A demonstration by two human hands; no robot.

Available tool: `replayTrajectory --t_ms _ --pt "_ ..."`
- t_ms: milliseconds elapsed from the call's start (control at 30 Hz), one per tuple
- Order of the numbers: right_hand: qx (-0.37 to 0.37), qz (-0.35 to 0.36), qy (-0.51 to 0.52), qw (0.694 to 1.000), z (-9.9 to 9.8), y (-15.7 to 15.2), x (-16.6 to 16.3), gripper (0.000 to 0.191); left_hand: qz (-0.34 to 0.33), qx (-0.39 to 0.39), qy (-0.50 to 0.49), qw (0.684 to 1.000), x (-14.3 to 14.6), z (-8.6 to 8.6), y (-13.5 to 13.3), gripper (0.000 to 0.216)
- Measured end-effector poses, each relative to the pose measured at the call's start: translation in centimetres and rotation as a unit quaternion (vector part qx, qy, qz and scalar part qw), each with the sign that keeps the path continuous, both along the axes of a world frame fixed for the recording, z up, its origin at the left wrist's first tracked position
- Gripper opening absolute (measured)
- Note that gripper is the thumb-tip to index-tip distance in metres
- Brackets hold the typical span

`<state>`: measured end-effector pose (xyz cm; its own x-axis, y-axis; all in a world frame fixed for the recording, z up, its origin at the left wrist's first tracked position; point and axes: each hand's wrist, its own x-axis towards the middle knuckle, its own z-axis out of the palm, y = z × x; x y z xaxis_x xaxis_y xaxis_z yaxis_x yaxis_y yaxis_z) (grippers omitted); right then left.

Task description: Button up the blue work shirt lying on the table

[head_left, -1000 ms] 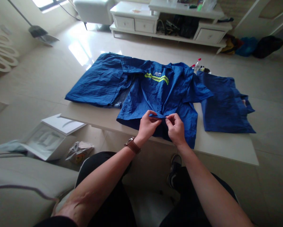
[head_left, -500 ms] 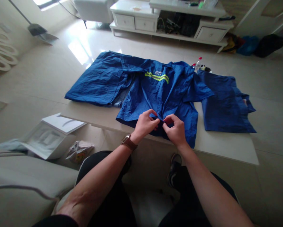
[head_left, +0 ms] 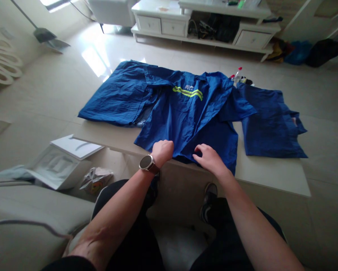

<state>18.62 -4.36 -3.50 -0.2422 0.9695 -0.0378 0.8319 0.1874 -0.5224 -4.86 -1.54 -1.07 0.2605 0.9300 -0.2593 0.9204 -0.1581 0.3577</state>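
"Blue shirt (head_left: 180, 120): state its position."

"It lies front side up at the middle of the table (head_left: 273, 175), collar away from the person, hem at the near edge."

"Which items are complete?"

"The shirt is spread out, with both sleeves extended to the sides. The striped band (head_left: 187, 93) on the chest faces up."

"Which are open?"

"The body is not folded, and creases run down the front. Whether the front is fastened cannot be told."

"Report both hands."

"Left hand (head_left: 162, 151): clenched at the hem. Its palm side is hidden; a grip on cloth cannot be confirmed. Right hand (head_left: 210, 160): released, thumb and fingers parted, at the lower front. Contact cannot be confirmed."

"Surroundings?"

"A blue garment (head_left: 112, 94) lies flat to the left of the shirt, and a second garment (head_left: 270, 124) to the right. Beyond the table, a white cabinet (head_left: 161, 28) stands on the floor (head_left: 58, 86)."
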Motion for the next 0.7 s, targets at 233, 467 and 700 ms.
replayTrajectory --t_ms 233,467,700 --pt "-0.102 -0.010 -0.075 0.992 1.3 -0.5 -0.3 0.031 -0.101 -0.150 0.093 0.979 1.8 1.5 -0.7 0.012" --pt "-0.089 -0.023 -0.088 0.992 2.9 -0.4 -0.6 0.046 -0.178 -0.033 -0.036 0.983 1.9 0.5 -0.4 0.047" --pt "-0.091 -0.095 -0.068 0.989 2.2 0.3 0.3 0.015 -0.182 -0.078 -0.044 0.979 2.7 -1.5 -0.9 0.054"
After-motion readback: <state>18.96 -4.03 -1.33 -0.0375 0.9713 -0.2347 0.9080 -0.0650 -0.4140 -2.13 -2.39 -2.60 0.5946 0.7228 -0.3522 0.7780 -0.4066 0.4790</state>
